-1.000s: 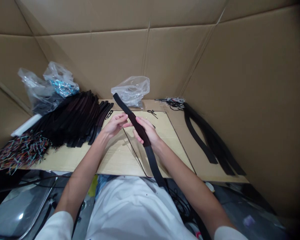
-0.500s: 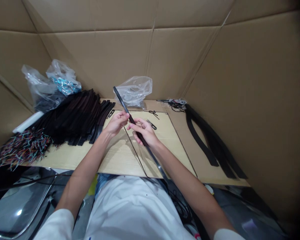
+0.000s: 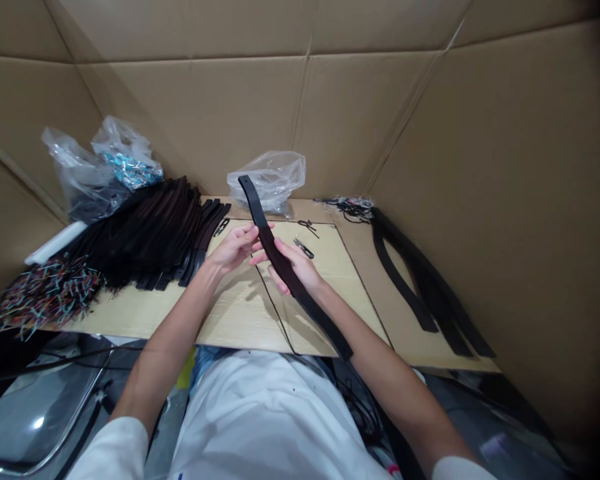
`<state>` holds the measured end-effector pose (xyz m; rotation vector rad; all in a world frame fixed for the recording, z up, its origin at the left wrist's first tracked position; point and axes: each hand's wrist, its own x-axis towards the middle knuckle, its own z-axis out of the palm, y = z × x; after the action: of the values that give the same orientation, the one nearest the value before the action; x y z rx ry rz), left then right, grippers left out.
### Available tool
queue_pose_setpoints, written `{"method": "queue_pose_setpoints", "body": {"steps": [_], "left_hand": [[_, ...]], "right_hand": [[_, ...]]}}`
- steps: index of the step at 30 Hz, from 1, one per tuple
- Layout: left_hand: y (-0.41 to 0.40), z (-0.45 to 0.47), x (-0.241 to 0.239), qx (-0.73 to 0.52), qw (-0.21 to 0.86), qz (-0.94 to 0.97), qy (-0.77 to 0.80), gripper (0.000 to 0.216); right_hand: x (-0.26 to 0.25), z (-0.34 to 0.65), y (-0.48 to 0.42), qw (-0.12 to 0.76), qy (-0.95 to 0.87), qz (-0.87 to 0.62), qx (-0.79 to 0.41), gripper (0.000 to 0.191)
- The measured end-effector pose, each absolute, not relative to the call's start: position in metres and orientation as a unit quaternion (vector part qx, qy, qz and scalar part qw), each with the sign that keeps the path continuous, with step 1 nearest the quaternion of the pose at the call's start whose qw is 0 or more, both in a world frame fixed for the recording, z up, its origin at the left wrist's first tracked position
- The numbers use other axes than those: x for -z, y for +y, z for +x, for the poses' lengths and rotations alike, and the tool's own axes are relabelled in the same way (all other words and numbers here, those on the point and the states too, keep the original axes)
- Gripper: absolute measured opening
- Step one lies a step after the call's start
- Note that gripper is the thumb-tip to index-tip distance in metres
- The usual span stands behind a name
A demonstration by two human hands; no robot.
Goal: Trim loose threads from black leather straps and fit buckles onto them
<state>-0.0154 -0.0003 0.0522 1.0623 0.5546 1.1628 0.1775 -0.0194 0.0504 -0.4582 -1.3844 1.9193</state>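
The left hand (image 3: pixel 237 248) pinches the edge of a long dark strap (image 3: pixel 281 265) near its upper part. The right hand (image 3: pixel 300 268) holds the strap's brown middle, with the thumb on top. So the strap is up in both hands, over the tabletop (image 3: pixel 235 317), and it slants down past the right hand. Just beyond the right hand lie small thread snips (image 3: pixel 304 249). To the left of the left hand is a big pile of dark straps (image 3: pixel 145 233). Well to the right of the right hand lie more black straps (image 3: pixel 420 287).
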Motion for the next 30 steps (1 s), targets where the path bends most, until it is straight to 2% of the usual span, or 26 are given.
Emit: {"method": "queue_pose_setpoints", "body": {"steps": [5,9,14,21,26,30], "left_hand": [[0.009,-0.012,-0.041,-0.584,0.639,0.433,0.252,0.054],[0.013,-0.014,-0.039,-0.586,0.629,0.434,0.268,0.052],[0.009,-0.018,-0.044,-0.574,0.626,0.452,0.271,0.045],[0.002,-0.013,-0.050,-0.551,0.651,0.447,0.270,0.048],[0.008,-0.012,-0.047,-0.598,0.599,0.450,0.286,0.053],[0.010,-0.015,-0.047,-0.623,0.552,0.466,0.301,0.062]], "right_hand": [[-0.051,0.173,-0.025,0.366,-0.542,-0.177,-0.736,0.050],[-0.050,0.172,-0.024,0.383,-0.524,-0.176,-0.740,0.044],[-0.052,0.181,-0.016,0.349,-0.490,-0.138,-0.787,0.050],[-0.056,0.181,-0.018,0.311,-0.465,-0.147,-0.816,0.052],[-0.050,0.176,-0.014,0.390,-0.464,-0.213,-0.767,0.036],[-0.046,0.177,-0.009,0.429,-0.515,-0.203,-0.713,0.047]]}}
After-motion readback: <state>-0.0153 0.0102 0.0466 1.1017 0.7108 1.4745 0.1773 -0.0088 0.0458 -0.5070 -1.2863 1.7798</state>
